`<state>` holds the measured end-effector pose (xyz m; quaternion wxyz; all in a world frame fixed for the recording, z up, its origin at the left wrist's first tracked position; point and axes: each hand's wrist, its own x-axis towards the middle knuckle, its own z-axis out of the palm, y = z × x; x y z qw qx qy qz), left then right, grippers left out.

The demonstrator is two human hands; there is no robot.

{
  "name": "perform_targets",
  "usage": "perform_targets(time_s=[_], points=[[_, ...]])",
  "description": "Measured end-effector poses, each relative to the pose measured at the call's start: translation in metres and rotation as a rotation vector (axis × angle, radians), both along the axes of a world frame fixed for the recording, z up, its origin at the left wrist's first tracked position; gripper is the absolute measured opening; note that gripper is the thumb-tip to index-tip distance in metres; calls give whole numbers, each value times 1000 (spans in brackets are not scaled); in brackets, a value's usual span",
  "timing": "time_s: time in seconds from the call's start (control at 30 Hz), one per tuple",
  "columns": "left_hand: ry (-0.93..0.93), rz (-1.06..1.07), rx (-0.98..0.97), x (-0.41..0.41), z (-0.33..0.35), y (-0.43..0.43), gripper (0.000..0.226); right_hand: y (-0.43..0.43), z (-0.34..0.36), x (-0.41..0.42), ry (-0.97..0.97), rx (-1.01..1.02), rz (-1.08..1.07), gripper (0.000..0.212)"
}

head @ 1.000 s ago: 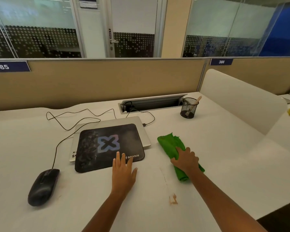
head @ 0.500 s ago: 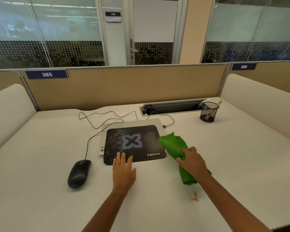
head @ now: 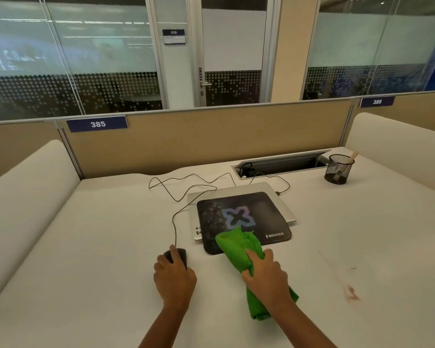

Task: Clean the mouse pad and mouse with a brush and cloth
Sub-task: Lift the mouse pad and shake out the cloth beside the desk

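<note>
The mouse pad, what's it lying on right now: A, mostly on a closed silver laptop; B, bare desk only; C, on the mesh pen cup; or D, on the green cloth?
A: the mouse pad lies mostly on the closed silver laptop, whose lid shows past the pad's left, far and right edges; the green cloth under the right hand overlaps the pad's near edge from above, and the mesh pen cup stands far off by the right divider.

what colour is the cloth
Bright green. The cloth shows best in the head view, under the right hand.
</note>
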<state>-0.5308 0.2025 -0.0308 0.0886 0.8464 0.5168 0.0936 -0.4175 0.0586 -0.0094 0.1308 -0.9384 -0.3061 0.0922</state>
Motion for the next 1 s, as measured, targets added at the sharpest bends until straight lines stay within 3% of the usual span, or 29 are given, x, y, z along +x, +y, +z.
perform_targets(time_s=[0.2,0.37,0.6,0.73,1.0], points=[[-126,-64,-173,-13,2,22,84,19,-19,-25,-7,-160,-92,62],[-170,-71,-191,-31,8,46,88,33,-16,-24,46,-179,-79,68],[-236,-59,-164,-50,20,77,85,45,11,-26,81,62,-177,53],[-246,-58,-179,-53,22,84,85,88,29,-44,5,120,-110,52],[-244,-24,-196,-61,17,96,84,164,-7,-87,0,-182,27,62]])
